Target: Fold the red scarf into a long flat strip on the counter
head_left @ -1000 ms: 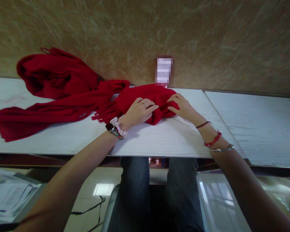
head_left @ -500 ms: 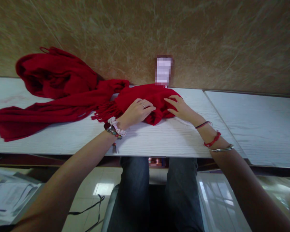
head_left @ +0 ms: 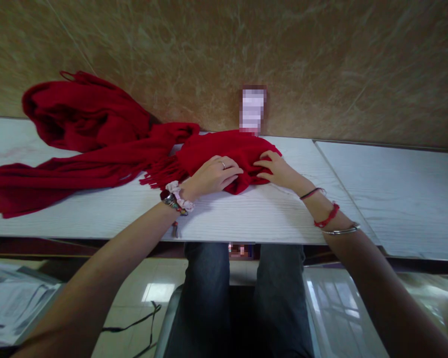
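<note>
Scarf point(head_left: 216, 145), red and bunched, is seen right at the clock's centre, on the white table point(head_left: 246, 219)! From eight o'clock the left hand point(head_left: 216, 174) is draped over its near edge, fingers curved and held close together. From three o'clock the right hand point(head_left: 276, 169) is rested on the other end, fingers spread, thumb apart. Is any cloth pinched by either? That cannot be told, with the fingertips set against the folds. Out at nine, fringe point(head_left: 159, 174) is splayed across the table; farther out, toward ten, a big red heap point(head_left: 85, 114) is piled against the brown wall point(head_left: 302, 64), a long flat end point(head_left: 52, 186) trailed at nine. Whether heap and scarf are joined is not shown. At one o'clock a pale rectangle point(head_left: 252, 109) is seen, blurred beyond reading. A watch point(head_left: 168, 196) and scrunchie point(head_left: 182, 198) are worn at eight, a red bracelet point(head_left: 328, 217) and silver bangle point(head_left: 340, 230) at four. Down at six, jeans point(head_left: 283, 288) are framed below the table edge; at seven, a black cord point(head_left: 114, 329) is stretched over the tiled floor point(head_left: 162, 271).
</note>
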A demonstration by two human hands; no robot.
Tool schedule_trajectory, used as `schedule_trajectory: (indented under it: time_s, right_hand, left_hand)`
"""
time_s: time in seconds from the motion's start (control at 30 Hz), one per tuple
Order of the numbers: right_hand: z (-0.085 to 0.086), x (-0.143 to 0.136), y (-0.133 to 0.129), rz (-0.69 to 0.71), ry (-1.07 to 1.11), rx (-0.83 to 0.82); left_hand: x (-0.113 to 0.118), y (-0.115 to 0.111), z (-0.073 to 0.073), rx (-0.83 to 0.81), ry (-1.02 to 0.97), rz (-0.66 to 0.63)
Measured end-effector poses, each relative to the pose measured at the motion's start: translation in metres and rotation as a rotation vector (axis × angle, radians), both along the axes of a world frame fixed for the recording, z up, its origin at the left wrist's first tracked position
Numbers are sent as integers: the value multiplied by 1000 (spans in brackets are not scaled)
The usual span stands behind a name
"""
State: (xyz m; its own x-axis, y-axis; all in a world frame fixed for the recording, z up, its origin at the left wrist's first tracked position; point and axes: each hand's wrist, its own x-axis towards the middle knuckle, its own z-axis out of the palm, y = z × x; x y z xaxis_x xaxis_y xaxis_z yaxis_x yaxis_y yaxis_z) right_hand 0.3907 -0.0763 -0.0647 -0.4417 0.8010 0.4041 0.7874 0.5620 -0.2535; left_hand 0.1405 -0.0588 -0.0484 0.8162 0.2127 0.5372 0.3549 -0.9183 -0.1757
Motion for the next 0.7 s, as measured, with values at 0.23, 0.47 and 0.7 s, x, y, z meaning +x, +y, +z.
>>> schedule_trajectory:
  time_s: [0.23, 0.47, 0.7]
  right_hand:
    - [7, -4, -4, -120, 53, 58]
    - [18, 6, -2, -375, 234, 215]
    - [11, 4, -3, -252, 221, 190]
  left_hand:
    - [-4, 4, 3, 73, -52, 31]
    - [-26, 18, 16, 181, -342, 288]
    - [-19, 18, 7, 68, -201, 291]
